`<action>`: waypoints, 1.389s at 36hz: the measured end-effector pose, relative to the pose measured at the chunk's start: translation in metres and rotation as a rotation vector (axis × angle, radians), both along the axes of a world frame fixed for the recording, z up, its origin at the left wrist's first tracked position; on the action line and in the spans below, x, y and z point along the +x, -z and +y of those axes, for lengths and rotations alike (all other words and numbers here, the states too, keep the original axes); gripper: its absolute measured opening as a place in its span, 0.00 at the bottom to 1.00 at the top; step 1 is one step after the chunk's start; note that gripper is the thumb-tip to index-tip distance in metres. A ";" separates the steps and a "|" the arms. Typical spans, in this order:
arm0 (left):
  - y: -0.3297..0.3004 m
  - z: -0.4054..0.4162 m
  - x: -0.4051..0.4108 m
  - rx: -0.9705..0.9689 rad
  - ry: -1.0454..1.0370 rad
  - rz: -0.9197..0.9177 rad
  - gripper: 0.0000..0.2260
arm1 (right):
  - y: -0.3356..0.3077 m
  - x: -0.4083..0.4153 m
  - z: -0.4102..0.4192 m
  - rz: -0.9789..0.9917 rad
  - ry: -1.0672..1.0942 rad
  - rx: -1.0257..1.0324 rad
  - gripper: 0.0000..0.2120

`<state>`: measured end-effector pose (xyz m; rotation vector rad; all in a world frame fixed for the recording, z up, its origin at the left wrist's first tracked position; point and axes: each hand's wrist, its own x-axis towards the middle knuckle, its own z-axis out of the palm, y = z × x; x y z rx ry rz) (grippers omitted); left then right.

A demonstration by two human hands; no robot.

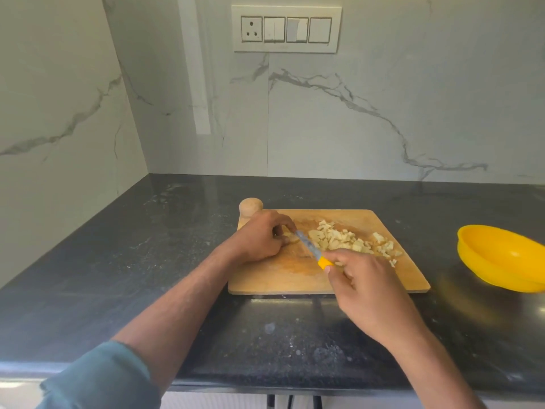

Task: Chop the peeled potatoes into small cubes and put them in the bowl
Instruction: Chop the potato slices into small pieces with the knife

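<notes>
A wooden cutting board (265,278) lies on the dark counter. A pile of pale potato cubes (348,240) covers its far right part. My left hand (259,237) pinches a small piece of potato (290,237) on the board's far left. My right hand (365,281) grips the yellow handle of a knife (312,249), whose blade points toward the held piece and meets it. A whole peeled potato (250,206) sits at the board's far left corner. The yellow bowl (501,255) stands empty to the right of the board.
The black stone counter (118,261) runs into a corner at the left, with marble walls behind and to the left. A switch panel (286,29) is mounted high on the back wall. The counter's front edge is near my forearms.
</notes>
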<state>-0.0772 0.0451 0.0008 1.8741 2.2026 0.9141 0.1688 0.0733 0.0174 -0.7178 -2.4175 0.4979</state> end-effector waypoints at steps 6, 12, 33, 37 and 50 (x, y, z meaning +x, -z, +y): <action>0.008 -0.002 -0.007 0.069 -0.080 -0.180 0.21 | 0.003 -0.016 0.005 0.016 0.043 0.017 0.13; 0.008 -0.002 -0.009 0.118 -0.108 -0.206 0.22 | 0.011 -0.046 -0.001 -0.065 0.029 0.086 0.16; 0.005 -0.002 -0.010 0.097 -0.088 -0.224 0.17 | 0.012 -0.059 0.000 -0.154 0.026 0.176 0.17; 0.006 -0.002 -0.011 0.090 -0.081 -0.213 0.15 | 0.013 -0.063 0.000 -0.166 0.027 0.180 0.16; 0.006 0.001 -0.007 0.020 -0.035 -0.134 0.08 | 0.015 -0.044 -0.004 -0.108 -0.036 0.156 0.17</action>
